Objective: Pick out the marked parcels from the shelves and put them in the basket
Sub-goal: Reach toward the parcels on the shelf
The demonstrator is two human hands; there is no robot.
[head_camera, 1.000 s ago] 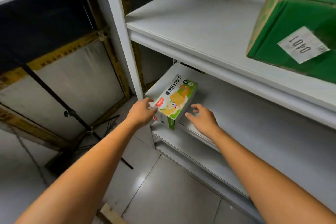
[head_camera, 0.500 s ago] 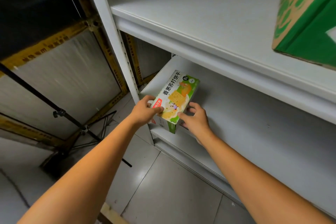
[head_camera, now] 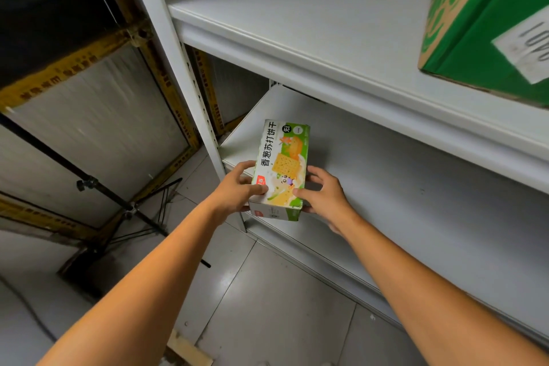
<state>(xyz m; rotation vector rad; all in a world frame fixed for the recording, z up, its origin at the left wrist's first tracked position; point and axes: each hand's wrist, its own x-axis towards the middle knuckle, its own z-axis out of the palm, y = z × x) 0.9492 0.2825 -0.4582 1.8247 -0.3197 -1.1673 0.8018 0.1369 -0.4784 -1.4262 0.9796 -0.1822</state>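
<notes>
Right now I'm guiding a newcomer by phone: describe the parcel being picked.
On the white metal shelving unit, look to the left front corner of its lower shelf. The slim green-and-white cardboard cracker box there is held between left hand and right hand. Unlike the big green cardboard carton one shelf up, it is small and pictures crackers.

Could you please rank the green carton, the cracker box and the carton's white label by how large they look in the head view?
1. green carton, though cropped by the frame
2. cracker box
3. white label, also cropped, so third place is unsure
</notes>
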